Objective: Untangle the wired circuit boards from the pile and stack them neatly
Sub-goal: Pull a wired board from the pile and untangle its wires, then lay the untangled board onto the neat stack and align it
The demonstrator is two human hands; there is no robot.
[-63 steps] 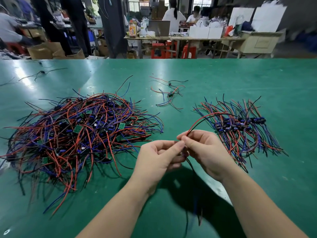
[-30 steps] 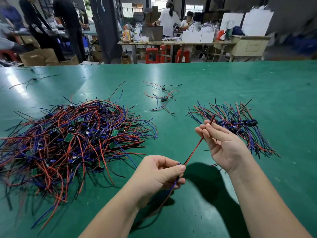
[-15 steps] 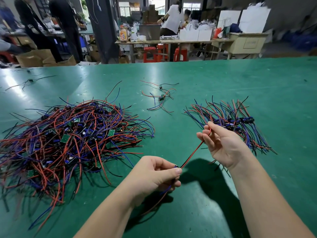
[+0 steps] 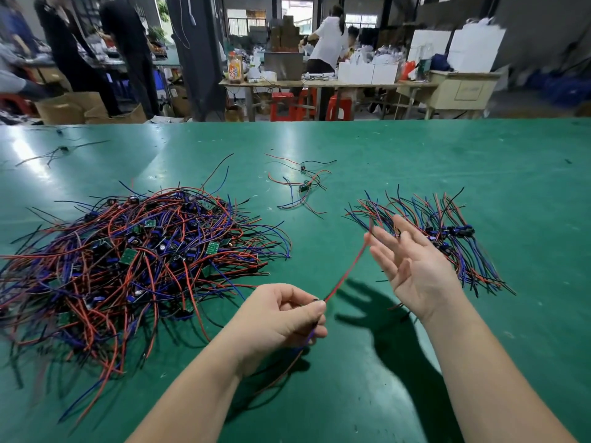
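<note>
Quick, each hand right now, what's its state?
Left hand: closed, pinching one wired circuit board.
Right hand: open, fingers straight, holding nothing.

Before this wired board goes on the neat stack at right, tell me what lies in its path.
Only the open right hand, raised between the left hand pinching the wired board and the stack.

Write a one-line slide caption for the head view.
Left hand pinches a red wire running toward the open right hand, between tangled pile and sorted stack on a green table.
</note>
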